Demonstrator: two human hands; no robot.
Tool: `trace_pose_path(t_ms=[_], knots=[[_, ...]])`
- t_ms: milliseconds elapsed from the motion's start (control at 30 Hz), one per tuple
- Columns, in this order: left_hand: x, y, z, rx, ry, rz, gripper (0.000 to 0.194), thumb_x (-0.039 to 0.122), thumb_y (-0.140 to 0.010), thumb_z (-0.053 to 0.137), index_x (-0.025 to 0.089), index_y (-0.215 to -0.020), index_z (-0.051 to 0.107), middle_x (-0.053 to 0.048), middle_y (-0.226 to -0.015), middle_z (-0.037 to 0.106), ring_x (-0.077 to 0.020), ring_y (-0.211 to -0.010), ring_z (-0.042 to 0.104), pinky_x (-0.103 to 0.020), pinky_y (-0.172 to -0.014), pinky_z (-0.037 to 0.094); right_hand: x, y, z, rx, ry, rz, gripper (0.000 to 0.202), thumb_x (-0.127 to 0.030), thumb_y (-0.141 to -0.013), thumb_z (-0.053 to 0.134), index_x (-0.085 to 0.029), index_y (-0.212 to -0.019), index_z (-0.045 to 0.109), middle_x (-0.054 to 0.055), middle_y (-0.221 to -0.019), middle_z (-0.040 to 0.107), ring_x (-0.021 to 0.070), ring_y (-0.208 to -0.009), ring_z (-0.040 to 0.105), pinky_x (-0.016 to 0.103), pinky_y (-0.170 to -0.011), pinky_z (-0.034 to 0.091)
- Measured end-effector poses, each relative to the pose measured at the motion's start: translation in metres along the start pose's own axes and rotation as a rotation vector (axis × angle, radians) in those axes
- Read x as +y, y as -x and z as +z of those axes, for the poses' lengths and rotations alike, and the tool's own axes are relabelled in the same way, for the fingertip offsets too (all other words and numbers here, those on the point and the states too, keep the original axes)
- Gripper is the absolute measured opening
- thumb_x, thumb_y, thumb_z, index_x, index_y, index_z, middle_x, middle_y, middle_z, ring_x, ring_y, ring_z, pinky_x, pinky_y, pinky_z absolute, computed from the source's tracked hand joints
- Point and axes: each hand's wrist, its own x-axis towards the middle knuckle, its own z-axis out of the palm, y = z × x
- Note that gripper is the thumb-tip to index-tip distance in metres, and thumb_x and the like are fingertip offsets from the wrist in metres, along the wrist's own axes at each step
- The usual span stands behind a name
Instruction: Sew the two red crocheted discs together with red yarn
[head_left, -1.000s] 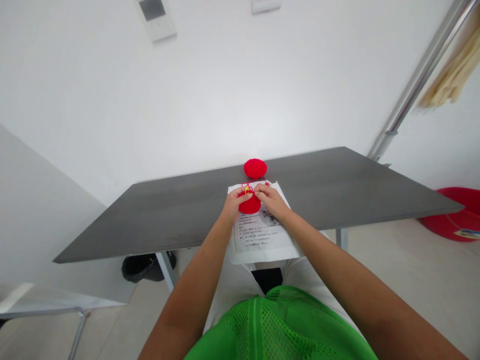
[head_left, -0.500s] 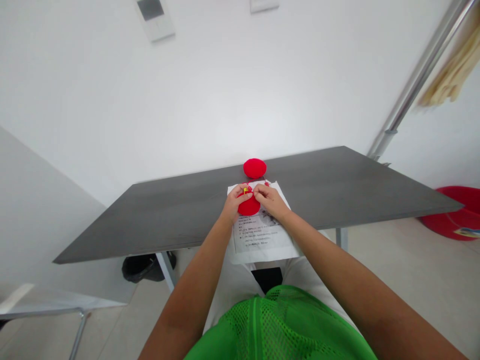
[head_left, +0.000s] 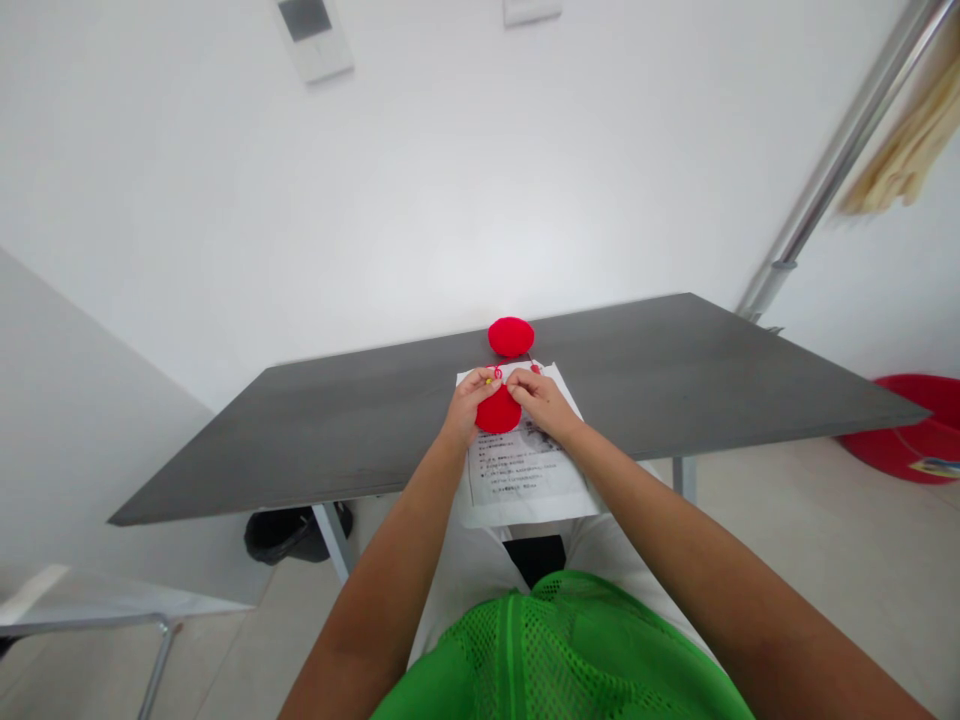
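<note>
A red round piece (head_left: 499, 411), which looks like cloth or crochet, is held over a printed paper sheet (head_left: 525, 490). My left hand (head_left: 466, 405) grips its left and upper edge between thumb and fingers. A small yellow thing (head_left: 490, 380) shows by the left thumb; its kind is too small to tell. Just above the piece curls a red strand (head_left: 498, 372). My right hand (head_left: 541, 400) is closed in a pinch at the upper right edge of the piece; anything finer between these fingertips is hidden. Behind the hands lies a second red round thing (head_left: 511, 337).
The dark grey table (head_left: 360, 420) stands against a white wall (head_left: 480, 180). A small red item (head_left: 535, 368) lies at the paper's upper right. Below the table are a black-lined bin (head_left: 289, 535) at left and a red basin (head_left: 915, 435) at right.
The yellow thing shows less now beside the left thumb, and the red strand above the piece shows as a clearer loop. Both hands keep nearly the same place.
</note>
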Motion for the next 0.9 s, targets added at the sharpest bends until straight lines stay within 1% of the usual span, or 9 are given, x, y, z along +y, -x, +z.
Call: trace_pose_path(t_ms=[367, 667, 900], knots=[[0.0026, 0.0011, 0.0004, -0.005, 0.032, -0.024, 0.039, 0.034, -0.053, 0.087, 0.018, -0.076, 0.06, 0.003, -0.071, 0.066, -0.0097, -0.061, 0.057, -0.023, -0.062, 0.044, -0.0038, 0.0008, -0.0017, -0.009, -0.029, 0.013, 0.016, -0.03, -0.079, 0.049, -0.022, -0.065, 0.046, -0.002, -0.064, 0.045, 0.0149, -0.063, 0.041, 0.029, -0.064, 0.036], [0.0022, 0.0009, -0.0005, -0.007, 0.025, 0.002, 0.037, 0.033, -0.054, 0.087, 0.018, -0.074, 0.06, 0.003, -0.07, 0.065, -0.0094, -0.059, 0.056, -0.023, -0.06, 0.043, -0.0034, 0.0007, -0.0016, -0.006, -0.033, 0.026, 0.016, -0.03, -0.079, 0.05, -0.022, -0.065, 0.047, -0.002, -0.064, 0.045, 0.0152, -0.063, 0.041, 0.029, -0.064, 0.036], [-0.0003, -0.0008, -0.002, -0.003, 0.011, 0.023, 0.037, 0.034, -0.054, 0.087, 0.018, -0.074, 0.061, 0.003, -0.072, 0.066, -0.01, -0.062, 0.057, -0.024, -0.063, 0.043, -0.0012, 0.0006, -0.0004, -0.009, -0.027, 0.039, 0.016, -0.029, -0.08, 0.049, -0.022, -0.066, 0.046, -0.003, -0.064, 0.045, 0.0148, -0.064, 0.041, 0.029, -0.064, 0.037]])
